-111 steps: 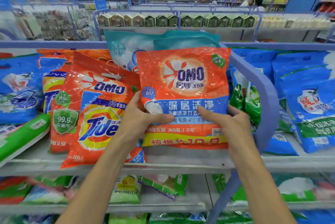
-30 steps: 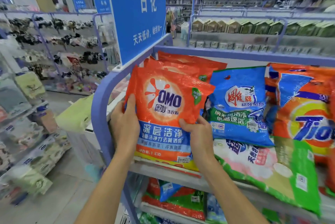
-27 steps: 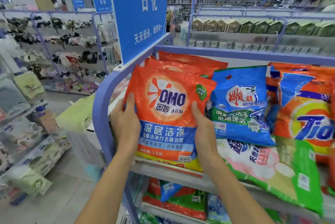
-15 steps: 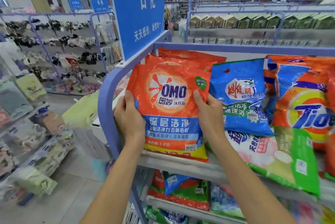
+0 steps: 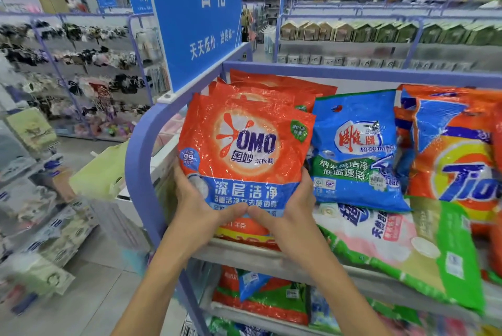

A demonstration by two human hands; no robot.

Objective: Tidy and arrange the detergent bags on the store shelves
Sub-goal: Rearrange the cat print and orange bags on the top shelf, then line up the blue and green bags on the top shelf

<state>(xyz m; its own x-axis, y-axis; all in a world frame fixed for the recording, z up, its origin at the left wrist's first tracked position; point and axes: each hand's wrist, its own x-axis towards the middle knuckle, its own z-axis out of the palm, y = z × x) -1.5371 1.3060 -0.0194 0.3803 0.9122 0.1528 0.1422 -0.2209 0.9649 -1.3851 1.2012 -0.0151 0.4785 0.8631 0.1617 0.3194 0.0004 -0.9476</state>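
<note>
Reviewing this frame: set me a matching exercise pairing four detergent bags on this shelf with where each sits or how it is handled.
Things
1. OMO bag
2. blue bag
3. green and pink bag
4. Tide bag

Places or states
a. lying down along the front of the shelf
b. gripped by the left hand and right hand
c. cut off by the picture's right edge
d. propped between the OMO bag and the Tide bag

Pairs: 1-b, 2-d, 3-a, 4-c
</note>
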